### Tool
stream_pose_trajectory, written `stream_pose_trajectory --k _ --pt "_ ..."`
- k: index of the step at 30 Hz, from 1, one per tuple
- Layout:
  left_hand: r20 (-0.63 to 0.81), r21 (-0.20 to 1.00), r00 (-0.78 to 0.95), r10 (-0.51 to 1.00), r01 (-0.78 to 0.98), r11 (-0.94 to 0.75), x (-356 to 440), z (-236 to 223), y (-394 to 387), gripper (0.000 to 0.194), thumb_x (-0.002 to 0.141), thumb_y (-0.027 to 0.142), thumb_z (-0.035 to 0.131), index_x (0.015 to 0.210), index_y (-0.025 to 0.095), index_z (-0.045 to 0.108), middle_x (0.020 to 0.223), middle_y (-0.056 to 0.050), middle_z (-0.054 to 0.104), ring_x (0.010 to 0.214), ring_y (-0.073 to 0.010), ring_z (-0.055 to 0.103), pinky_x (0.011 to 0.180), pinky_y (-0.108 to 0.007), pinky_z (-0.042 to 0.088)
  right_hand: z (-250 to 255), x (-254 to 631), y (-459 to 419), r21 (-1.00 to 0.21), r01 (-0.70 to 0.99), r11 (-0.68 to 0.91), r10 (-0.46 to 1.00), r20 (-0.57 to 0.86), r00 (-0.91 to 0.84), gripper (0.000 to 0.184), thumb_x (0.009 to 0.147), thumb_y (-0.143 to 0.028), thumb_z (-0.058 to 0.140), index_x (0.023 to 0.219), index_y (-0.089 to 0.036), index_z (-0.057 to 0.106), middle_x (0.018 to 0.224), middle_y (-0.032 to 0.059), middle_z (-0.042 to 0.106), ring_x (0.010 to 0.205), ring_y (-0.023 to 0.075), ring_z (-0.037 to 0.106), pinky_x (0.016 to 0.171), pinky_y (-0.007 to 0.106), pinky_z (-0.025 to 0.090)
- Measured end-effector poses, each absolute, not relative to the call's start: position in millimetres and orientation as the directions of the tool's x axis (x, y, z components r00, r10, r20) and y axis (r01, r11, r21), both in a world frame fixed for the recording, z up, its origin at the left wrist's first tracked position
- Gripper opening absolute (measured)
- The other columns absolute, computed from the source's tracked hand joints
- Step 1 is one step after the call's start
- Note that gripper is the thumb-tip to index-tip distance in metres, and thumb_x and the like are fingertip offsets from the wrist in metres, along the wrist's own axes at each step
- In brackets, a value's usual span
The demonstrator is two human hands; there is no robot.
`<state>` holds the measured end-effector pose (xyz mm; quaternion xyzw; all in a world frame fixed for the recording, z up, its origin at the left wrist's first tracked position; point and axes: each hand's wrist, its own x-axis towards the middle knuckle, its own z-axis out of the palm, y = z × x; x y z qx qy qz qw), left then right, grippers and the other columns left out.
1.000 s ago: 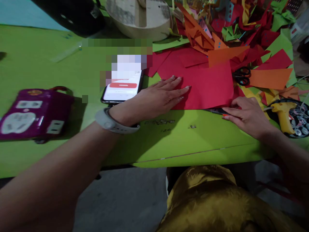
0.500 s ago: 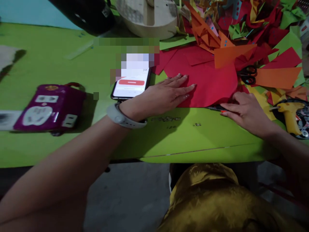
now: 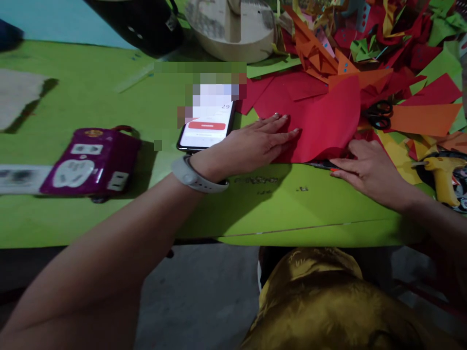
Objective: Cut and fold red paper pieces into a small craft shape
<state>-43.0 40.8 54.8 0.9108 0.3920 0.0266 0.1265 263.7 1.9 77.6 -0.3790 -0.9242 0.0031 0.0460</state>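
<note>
My left hand [image 3: 255, 141] lies flat with its fingers spread on a red sheet of paper [image 3: 317, 116], pressing its left part. The sheet's right side bends up off the table. At its lower right edge, my right hand [image 3: 368, 167] is closed, thumb and forefinger together around a thin dark tool [image 3: 320, 166] with a red-orange bit. The tool lies low beside the paper edge, and its kind cannot be made out. A lit phone [image 3: 206, 133] sits just behind my left wrist. Black-handled scissors [image 3: 381, 114] rest right of the sheet, beyond my right hand.
Orange, red, green and yellow paper scraps [image 3: 419, 119] pile up at the right and back. A yellow glue gun [image 3: 445, 177] lies at far right. A purple power socket block [image 3: 91, 163] stands at left. Behind are a round pale container [image 3: 251, 48] and a black object [image 3: 146, 29].
The right side of the red sheet has risen and curled upward. My left hand stays pressed on it, and my right hand has shifted slightly left along its edge. The view has turned slightly left.
</note>
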Motion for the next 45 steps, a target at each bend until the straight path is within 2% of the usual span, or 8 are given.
stream_pose_trajectory --k 6,10,23,27,31,35,41,45 --pt "-0.021 0.253 0.731 0.682 0.664 -0.704 -46.8 50.5 43.7 0.059 0.111 0.033 0.022 0.165 0.017 0.035 0.171 -0.011 0.037 0.163 -0.0275 0.021 0.133 -0.051 0.021 78.0 255.7 3.4 -0.050 0.721 0.691 0.722 0.076 -0.687 0.036 0.107 -0.043 0.051 0.129 -0.030 0.077 0.100 0.0093 0.066 0.093 0.0253 0.056 0.077 0.036 0.034" --pt "-0.042 0.250 0.742 0.669 0.656 -0.712 -47.3 49.6 46.4 0.057 0.108 0.025 0.032 0.165 0.017 0.036 0.168 -0.011 0.043 0.164 -0.0292 0.017 0.133 -0.053 0.020 77.0 249.4 4.2 -0.070 0.691 0.719 0.694 0.082 -0.715 0.035 0.106 -0.041 0.054 0.127 -0.028 0.078 0.097 0.0093 0.066 0.089 0.0242 0.054 0.075 0.036 0.033" --pt "-0.113 0.327 0.753 0.648 0.644 -0.691 -47.1 64.6 50.4 0.061 0.104 0.018 0.034 0.164 0.019 0.038 0.173 -0.011 0.032 0.164 -0.0291 0.018 0.131 -0.053 0.024 76.2 235.1 8.7 -0.080 0.658 0.749 0.663 0.082 -0.744 0.035 0.106 -0.039 0.054 0.132 -0.028 0.075 0.104 0.0093 0.071 0.093 0.0246 0.058 0.079 0.037 0.034" --pt "-0.152 0.319 0.759 0.633 0.644 -0.695 -45.3 67.9 51.8 0.059 0.102 0.018 0.033 0.159 0.014 0.046 0.170 -0.011 0.039 0.164 -0.0281 0.016 0.132 -0.050 0.023 76.2 228.7 10.5 -0.085 0.661 0.745 0.667 0.080 -0.741 0.034 0.105 -0.040 0.055 0.128 -0.028 0.077 0.104 0.0098 0.072 0.093 0.0251 0.059 0.078 0.037 0.033" --pt "-0.173 0.313 0.711 0.681 0.696 -0.647 -43.5 71.1 50.9 0.063 0.100 0.016 0.034 0.162 0.016 0.040 0.176 -0.013 0.024 0.164 -0.0268 0.020 0.131 -0.049 0.025 78.1 224.3 8.4 -0.097 0.635 0.767 0.641 0.067 -0.764 0.034 0.106 -0.037 0.055 0.130 -0.026 0.075 0.106 0.0094 0.072 0.091 0.0234 0.058 0.078 0.036 0.033" --pt "-0.157 0.307 0.717 0.679 0.689 -0.657 -43.3 68.2 50.5 0.062 0.099 0.015 0.037 0.162 0.013 0.041 0.175 -0.016 0.025 0.164 -0.0272 0.020 0.130 -0.050 0.027 76.3 218.6 5.3 -0.105 0.633 0.767 0.641 0.079 -0.764 0.031 0.104 -0.035 0.060 0.129 -0.028 0.076 0.107 0.0090 0.072 0.090 0.0226 0.058 0.078 0.036 0.032" --pt "-0.015 0.284 0.786 0.618 0.596 -0.751 -48.4 52.6 49.0 0.052 0.108 0.024 0.036 0.159 0.021 0.048 0.165 -0.012 0.046 0.163 -0.0308 0.022 0.131 -0.056 0.024 80.6 234.2 -11.7 -0.225 0.530 0.818 0.557 0.080 -0.826 0.028 0.102 -0.031 0.065 0.127 -0.026 0.076 0.104 0.0082 0.073 0.097 0.0218 0.064 0.079 0.035 0.039" --pt "0.006 0.276 0.762 0.648 0.621 -0.733 -48.0 48.3 43.9 0.054 0.109 0.052 0.045 0.158 0.030 0.050 0.169 -0.010 0.040 0.162 -0.0330 0.023 0.131 -0.056 0.025 98.6 276.1 -22.7 -0.277 0.572 0.772 0.623 0.151 -0.767 0.032 0.105 -0.036 0.058 0.131 -0.025 0.074 0.104 0.0084 0.073 0.093 0.0209 0.066 0.079 0.036 0.048"
